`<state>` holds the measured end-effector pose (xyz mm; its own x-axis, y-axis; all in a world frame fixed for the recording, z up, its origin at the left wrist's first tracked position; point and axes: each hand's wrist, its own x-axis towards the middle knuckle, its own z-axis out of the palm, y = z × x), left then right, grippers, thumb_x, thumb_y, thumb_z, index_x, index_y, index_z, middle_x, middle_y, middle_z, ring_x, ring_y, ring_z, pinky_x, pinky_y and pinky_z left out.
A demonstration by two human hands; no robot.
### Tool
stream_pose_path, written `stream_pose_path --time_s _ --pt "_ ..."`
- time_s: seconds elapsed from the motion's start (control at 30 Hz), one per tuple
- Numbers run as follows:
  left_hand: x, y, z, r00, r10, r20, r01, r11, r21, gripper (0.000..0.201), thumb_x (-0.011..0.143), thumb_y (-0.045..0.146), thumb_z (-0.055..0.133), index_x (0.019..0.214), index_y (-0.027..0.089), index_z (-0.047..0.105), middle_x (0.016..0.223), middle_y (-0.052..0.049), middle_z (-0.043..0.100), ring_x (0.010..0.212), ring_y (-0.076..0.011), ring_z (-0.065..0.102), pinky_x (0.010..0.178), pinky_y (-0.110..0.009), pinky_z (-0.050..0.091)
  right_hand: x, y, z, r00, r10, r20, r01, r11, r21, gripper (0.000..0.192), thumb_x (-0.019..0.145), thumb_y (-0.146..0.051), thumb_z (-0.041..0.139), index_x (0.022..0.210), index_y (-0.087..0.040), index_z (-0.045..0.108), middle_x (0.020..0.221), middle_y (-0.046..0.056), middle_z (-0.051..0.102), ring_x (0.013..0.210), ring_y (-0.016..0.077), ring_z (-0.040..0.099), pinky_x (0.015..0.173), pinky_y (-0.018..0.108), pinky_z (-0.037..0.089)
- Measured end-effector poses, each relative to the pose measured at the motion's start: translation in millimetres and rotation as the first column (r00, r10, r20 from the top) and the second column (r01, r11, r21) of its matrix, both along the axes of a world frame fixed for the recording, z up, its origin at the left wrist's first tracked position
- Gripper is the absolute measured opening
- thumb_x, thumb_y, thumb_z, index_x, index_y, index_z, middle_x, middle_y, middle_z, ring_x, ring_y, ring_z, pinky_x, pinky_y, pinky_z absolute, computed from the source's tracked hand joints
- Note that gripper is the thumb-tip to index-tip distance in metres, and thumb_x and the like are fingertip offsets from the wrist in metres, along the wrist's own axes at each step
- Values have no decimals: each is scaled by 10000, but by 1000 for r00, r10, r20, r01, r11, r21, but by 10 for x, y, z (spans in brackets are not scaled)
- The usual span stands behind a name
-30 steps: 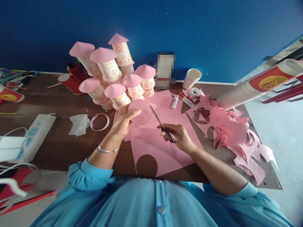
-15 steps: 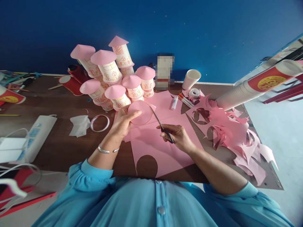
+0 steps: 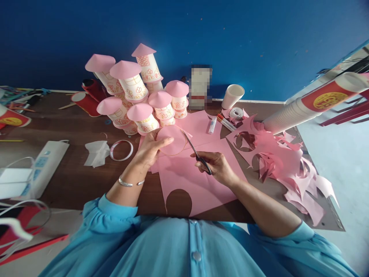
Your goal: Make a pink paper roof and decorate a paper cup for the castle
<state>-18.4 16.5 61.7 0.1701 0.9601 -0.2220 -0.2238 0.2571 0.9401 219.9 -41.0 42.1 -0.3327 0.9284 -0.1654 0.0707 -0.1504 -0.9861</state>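
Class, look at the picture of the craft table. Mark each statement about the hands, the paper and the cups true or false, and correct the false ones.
1. The left hand holds a pink paper circle. True.
2. The right hand holds a glue stick. False: it holds scissors; the glue stick lies on the table.
3. The decorated cups have pink cone tops. True.
4. The wall behind the table is red. False: it is blue.
5. Pink paper scraps lie to the person's right. True.
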Motion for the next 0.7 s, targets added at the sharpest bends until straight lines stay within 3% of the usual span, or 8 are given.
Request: stream_pose_path --time_s 0.7 --pt "22 15 2 998 58 14 -59 995 85 261 679 336 859 872 176 785 804 -30 778 775 -207 726 722 -291 575 -3 -7 -5 1000 9 11 -9 999 43 569 816 -605 793 1061 -93 770 587 -31 501 564 98 412 530 265 388"
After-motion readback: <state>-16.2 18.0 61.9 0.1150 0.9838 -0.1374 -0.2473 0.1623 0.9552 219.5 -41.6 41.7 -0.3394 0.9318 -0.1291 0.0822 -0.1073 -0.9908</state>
